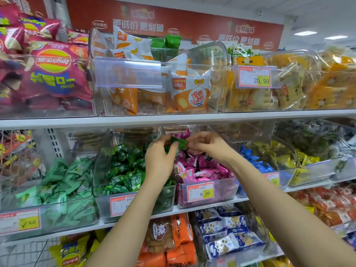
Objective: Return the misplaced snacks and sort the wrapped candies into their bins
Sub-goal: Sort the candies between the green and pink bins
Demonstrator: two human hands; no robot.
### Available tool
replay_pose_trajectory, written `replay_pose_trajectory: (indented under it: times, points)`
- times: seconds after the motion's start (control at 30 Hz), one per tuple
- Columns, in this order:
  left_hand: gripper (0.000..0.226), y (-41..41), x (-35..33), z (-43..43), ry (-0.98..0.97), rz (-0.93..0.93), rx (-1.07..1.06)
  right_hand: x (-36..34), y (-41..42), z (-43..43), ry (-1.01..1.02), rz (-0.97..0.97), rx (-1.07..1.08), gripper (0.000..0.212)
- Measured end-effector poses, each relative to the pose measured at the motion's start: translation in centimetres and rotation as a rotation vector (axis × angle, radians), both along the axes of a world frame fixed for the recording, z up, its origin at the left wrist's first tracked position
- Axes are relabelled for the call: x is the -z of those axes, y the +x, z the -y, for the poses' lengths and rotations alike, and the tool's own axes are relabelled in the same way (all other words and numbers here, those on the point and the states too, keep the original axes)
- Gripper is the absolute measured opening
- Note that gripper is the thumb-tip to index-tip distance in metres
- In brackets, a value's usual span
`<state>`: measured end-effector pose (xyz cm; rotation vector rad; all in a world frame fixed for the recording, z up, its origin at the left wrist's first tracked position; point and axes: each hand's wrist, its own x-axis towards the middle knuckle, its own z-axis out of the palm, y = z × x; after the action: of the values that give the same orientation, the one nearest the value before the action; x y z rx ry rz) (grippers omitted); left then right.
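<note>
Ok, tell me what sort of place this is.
Most likely a snack aisle in a shop: white shelves carry clear bins of wrapped candies, price tags are stuck on the bin fronts, and a red promotional banner runs overhead. The left hand and right hand hold a dark green candy.

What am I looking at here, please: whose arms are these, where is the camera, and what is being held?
There is no machine here. These are a person's two bare arms, seen from one wide-angle camera worn on the head, which looks forward and down. The person stands at shop shelves lined with clear bins of wrapped snacks. The left hand and right hand meet in the middle and together pinch green candies. Below them, side by side, sit the green bin, full of matching sweets, and the pink bin, full of pink ones. The hands are roughly above the line between those two bins.
</note>
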<state>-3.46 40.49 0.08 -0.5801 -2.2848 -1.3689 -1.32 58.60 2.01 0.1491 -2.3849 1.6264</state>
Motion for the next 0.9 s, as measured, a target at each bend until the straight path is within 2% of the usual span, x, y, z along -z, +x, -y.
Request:
replay_pose_trajectory:
  times: [0.1,0.23,0.3,0.37,0.43,0.53,0.6,0.73,0.77,0.83,0.9]
  points:
    - [0.031,-1.0,0.4,1.6,-0.027,0.079,-0.084,0.9,-3.1,-0.2,0.142,0.006,0.228,0.021]
    - [0.032,-1.9,1.7,2.8,-0.16,0.179,-0.12,2.5,-6.3,0.0,0.555,0.1,0.339,0.038]
    - [0.036,-2.0,2.3,3.0,-0.223,0.175,-0.153,3.0,-7.3,0.0,0.628,0.111,0.381,0.026]
    - [0.038,-2.1,2.6,3.0,-0.223,0.125,-0.149,2.9,-7.3,-0.1,0.604,0.093,0.428,0.013]
    - [0.033,-1.9,2.2,2.7,-0.154,0.052,-0.106,2.4,-6.3,-0.3,0.439,0.051,0.411,0.016]
    - [0.038,-1.3,0.9,1.3,-0.12,0.013,-0.006,1.0,-3.4,0.0,0.114,-0.012,0.233,0.02]
    - [0.045,-1.1,0.1,-0.1,-0.136,0.052,0.074,0.3,-2.0,0.1,0.03,-0.006,0.111,0.02]
    - [0.028,-0.9,-0.5,-1.2,-0.015,0.065,0.109,-0.2,-1.6,-0.7,-0.017,0.051,-0.015,0.014]
    - [0.023,-1.0,-0.4,-0.9,0.012,0.074,0.09,0.0,-2.1,-1.1,-0.031,0.053,0.017,0.017]
    - [0.026,-1.6,-0.3,0.2,0.017,0.087,0.004,0.6,-3.5,-1.9,0.013,0.024,0.174,0.015]
    - [0.03,-2.4,0.1,1.6,-0.036,0.125,-0.076,1.5,-5.4,-2.7,0.194,0.001,0.362,0.015]
